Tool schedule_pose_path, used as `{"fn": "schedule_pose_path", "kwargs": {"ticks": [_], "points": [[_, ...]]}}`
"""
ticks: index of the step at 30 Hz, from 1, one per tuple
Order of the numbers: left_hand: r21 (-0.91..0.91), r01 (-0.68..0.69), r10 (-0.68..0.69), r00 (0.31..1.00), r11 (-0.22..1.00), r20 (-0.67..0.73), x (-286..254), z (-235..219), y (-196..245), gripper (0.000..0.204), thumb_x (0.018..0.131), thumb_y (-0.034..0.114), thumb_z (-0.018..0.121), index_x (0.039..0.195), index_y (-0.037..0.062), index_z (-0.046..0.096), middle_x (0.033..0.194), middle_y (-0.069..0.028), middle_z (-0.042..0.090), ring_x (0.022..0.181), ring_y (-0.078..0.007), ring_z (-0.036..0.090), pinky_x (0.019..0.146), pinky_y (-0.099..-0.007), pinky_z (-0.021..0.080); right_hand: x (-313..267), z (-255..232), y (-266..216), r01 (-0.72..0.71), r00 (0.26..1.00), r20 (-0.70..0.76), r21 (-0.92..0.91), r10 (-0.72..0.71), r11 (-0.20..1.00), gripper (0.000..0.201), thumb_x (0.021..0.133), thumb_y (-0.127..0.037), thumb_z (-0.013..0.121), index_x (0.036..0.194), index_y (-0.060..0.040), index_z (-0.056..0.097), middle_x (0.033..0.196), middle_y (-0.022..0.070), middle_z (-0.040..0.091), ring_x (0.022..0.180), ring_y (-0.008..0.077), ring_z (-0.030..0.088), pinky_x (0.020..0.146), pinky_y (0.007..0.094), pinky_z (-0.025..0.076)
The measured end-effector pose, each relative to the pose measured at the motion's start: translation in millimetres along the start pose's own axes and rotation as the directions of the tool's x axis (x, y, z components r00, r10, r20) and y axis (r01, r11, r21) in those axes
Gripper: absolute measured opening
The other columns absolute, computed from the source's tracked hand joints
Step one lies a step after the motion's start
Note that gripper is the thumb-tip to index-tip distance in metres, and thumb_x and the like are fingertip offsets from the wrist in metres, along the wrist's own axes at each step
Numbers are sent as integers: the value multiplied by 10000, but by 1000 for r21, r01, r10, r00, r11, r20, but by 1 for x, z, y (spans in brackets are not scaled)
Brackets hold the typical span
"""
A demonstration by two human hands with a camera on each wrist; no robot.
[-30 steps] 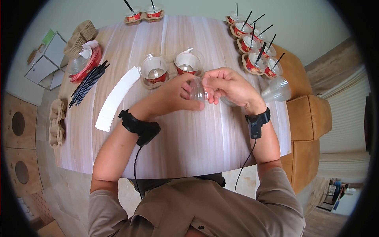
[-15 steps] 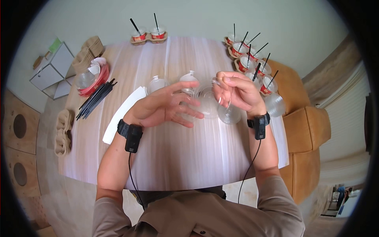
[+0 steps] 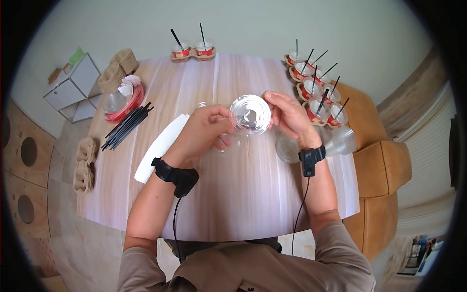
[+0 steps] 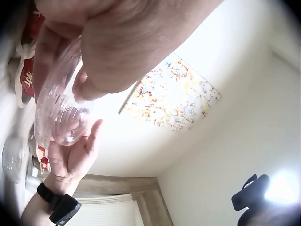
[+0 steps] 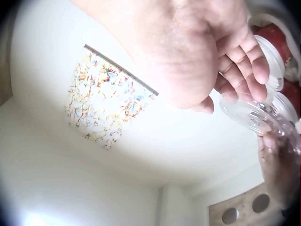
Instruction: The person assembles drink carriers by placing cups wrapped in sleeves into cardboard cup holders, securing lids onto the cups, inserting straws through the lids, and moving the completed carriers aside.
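Observation:
Between the two hands is a round clear plastic lid (image 3: 250, 115), its face turned up to the head camera. My left hand (image 3: 206, 129) pinches its left edge, the thumb lying against the lid (image 4: 70, 120) in the left wrist view. At the opposite edge, the fingers of my right hand (image 3: 291, 117) touch or nearly touch the rim, loosely extended. The right wrist view shows that hand's palm and relaxed fingers (image 5: 244, 66) beside the lid. Another clear round piece (image 3: 288, 148) lies on the table below the right hand. The left hand and lid mostly hide the cups behind them.
Right of the hands lies a stack of clear lids (image 3: 340, 141). Red cups with black straws (image 3: 318, 109) line the right edge; two more stand in a carrier (image 3: 193, 56) at the back. Leftward are a white strip (image 3: 160, 148), black straws (image 3: 127, 127) and cardboard carriers (image 3: 85, 165).
My left hand opened away from the clear lids, then came back and pinched one lid's left edge. The lid has turned face up between the hands; the right hand's fingers have loosened.

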State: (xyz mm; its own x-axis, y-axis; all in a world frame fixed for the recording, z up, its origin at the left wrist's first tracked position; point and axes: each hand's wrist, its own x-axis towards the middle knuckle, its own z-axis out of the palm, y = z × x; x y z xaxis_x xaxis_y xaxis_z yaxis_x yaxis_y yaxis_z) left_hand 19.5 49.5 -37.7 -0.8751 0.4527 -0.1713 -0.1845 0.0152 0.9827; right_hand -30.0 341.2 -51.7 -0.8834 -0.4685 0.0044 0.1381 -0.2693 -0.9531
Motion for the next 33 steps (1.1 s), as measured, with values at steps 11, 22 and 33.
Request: {"fn": "schedule_pose_path", "kwargs": {"ticks": [11, 22, 33], "points": [[21, -153, 154, 984, 988, -89, 5, -6, -4, 182, 1110, 146, 660, 1253, 61, 731, 889, 20, 713, 732, -63, 670, 686, -211, 512, -1, -8, -1, 8, 976, -201, -355, -84, 935, 165, 1096, -209, 790, 1153, -54, 787, 903, -25, 761, 748, 46, 670, 679, 219, 535], [706, -258, 436, 896, 660, -80, 8, 1, -25, 294, 1162, 231, 641, 1350, 39, 759, 811, -116, 724, 668, -234, 667, 673, -403, 528, 11, -17, 25, -111, 916, -400, -334, -34, 936, 184, 1097, -188, 778, 1181, -37, 839, 879, -40, 743, 708, 48, 648, 671, 228, 518], [890, -183, 395, 919, 418, 3, 0, 6, -28, 472, 1121, 234, 676, 1568, 81, 662, 806, -252, 718, 723, -438, 689, 694, -502, 534, 15, -5, 36, -132, 910, -413, -355, -28, 926, 155, 1096, -169, 763, 1146, -33, 818, 858, -38, 711, 698, 56, 623, 654, 241, 499]]}}
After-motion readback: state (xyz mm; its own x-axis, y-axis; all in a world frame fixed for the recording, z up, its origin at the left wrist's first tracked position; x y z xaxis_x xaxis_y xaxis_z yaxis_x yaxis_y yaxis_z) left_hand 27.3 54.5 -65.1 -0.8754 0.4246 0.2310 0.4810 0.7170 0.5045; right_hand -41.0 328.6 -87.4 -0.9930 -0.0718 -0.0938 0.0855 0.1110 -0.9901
